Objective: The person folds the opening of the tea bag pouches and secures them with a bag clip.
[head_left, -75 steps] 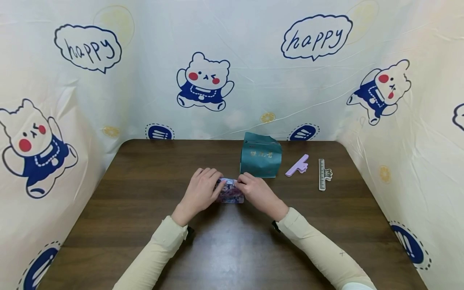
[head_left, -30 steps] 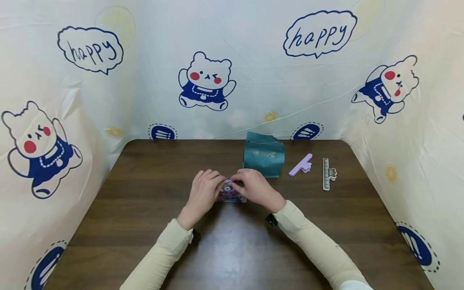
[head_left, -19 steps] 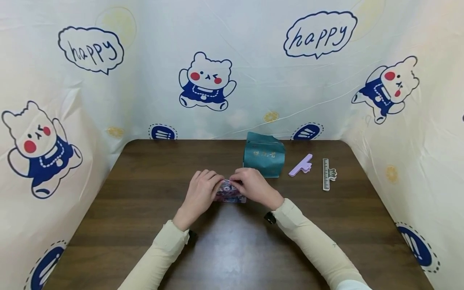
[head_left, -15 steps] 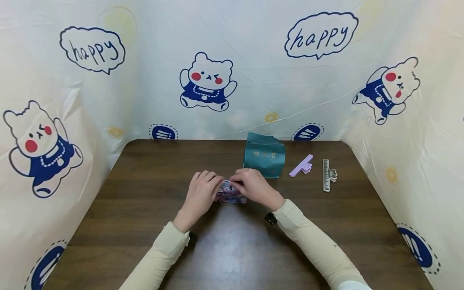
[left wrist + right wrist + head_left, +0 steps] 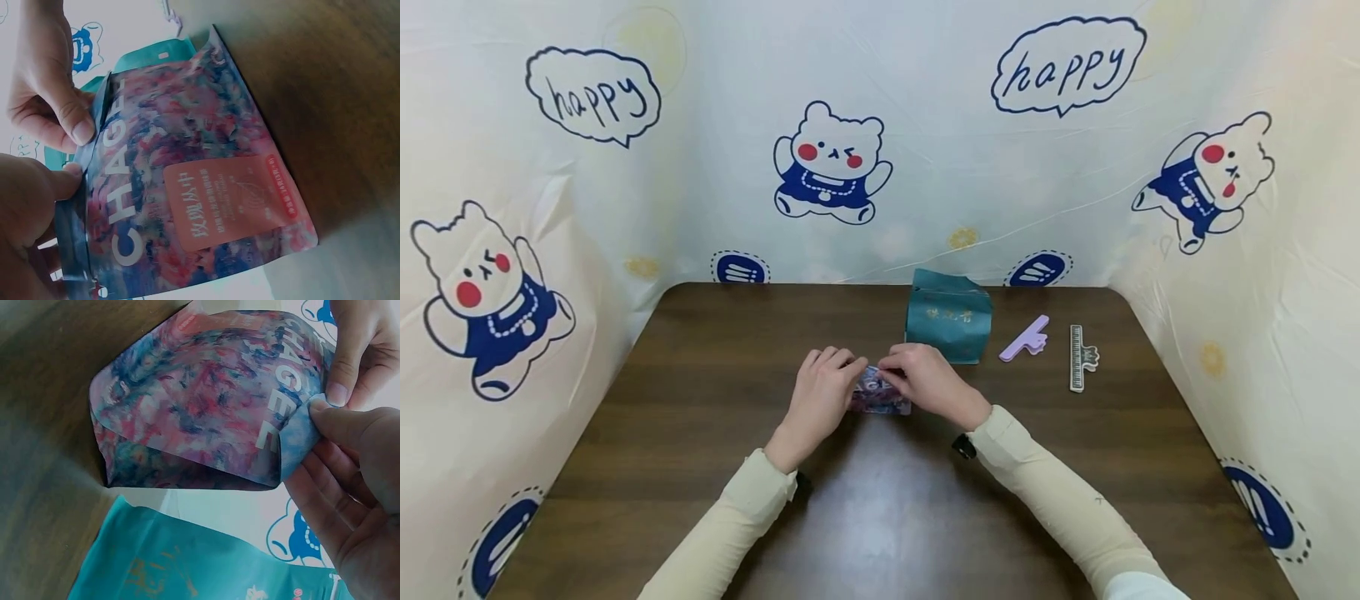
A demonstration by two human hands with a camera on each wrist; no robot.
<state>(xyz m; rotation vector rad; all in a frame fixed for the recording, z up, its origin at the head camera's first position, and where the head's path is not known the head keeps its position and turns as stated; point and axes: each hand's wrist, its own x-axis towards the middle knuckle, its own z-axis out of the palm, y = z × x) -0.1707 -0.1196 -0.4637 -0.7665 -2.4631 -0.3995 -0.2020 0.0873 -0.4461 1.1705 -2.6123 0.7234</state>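
A pink-and-blue printed tea pouch (image 5: 882,405) marked CHAGEE stands upright on the table, its top edge folded over. My left hand (image 5: 820,392) pinches that folded edge at the left. From the right, my right hand (image 5: 931,382) pinches the fold near the middle, thumb on the near side. In the left wrist view the pouch's front (image 5: 187,125) carries a pink label (image 5: 231,200). The right wrist view shows the bluish folded flap (image 5: 299,442) between thumb and fingers of the right hand. Both sets of fingertips are close together along the fold.
A teal pouch (image 5: 949,329) stands just behind the right hand. To its right lie a purple clip (image 5: 1025,339) and a clear ruler-edged clip (image 5: 1078,358) on the brown wooden table (image 5: 715,350). A printed curtain (image 5: 925,183) surrounds the table's back and sides.
My right hand has moved from the pouch's right end inward along its top edge, closer to the left hand. Both hands keep pinching the edge, and the head view has shifted slightly.
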